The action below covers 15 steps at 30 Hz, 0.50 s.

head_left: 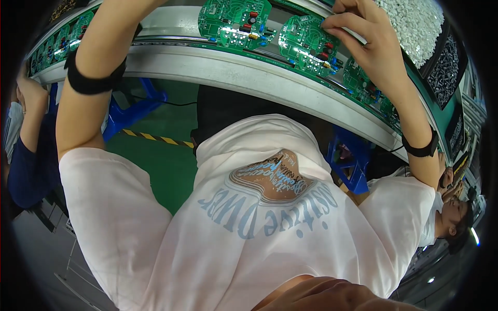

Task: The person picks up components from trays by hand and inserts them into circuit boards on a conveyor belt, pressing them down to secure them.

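Note:
Green printed circuit boards with red, black and blue components stand in a row along a metal rail. One circuit board (pixel 303 44) lies just under my right hand (pixel 360 31). The thumb and index finger of that hand come together in a pinch at the board's upper right edge; whatever is between them is too small to make out. Left of it sits another circuit board (pixel 228 23). My left forearm (pixel 106 46), with a black band on it, reaches out past the top edge, so my left hand is out of sight.
A heap of small white parts (pixel 415 26) lies beyond my right hand, beside a black tray of dark parts (pixel 445 72). The pale rail edge (pixel 218 72) runs before me. Blue stools (pixel 137 106) stand below. Other people sit at both sides.

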Motion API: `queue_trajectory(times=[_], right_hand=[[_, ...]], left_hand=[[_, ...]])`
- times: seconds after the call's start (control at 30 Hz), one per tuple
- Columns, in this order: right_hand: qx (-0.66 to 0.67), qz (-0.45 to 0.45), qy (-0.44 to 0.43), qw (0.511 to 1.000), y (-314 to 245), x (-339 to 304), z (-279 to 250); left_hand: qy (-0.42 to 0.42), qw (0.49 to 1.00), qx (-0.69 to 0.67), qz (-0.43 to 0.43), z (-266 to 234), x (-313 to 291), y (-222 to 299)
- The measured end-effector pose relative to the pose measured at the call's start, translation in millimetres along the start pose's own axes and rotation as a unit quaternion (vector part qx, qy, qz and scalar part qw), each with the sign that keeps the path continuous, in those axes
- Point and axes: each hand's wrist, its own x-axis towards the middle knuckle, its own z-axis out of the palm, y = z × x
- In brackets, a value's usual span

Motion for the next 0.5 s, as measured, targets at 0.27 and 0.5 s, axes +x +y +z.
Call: queue_trajectory(times=[0.27, 0.5], right_hand=[[0.013, 0.035, -0.013, 0.999, 0.0, -3.1, -2.6], [0.014, 0.044, -0.020, 0.999, -0.1, 0.3, -0.2]], left_hand=[[-0.090, 0.920, -0.277, -0.264, -7.7, -33.6, 14.9], [-0.141, 0.853, -0.382, -0.327, -7.8, -44.3, 7.2]])
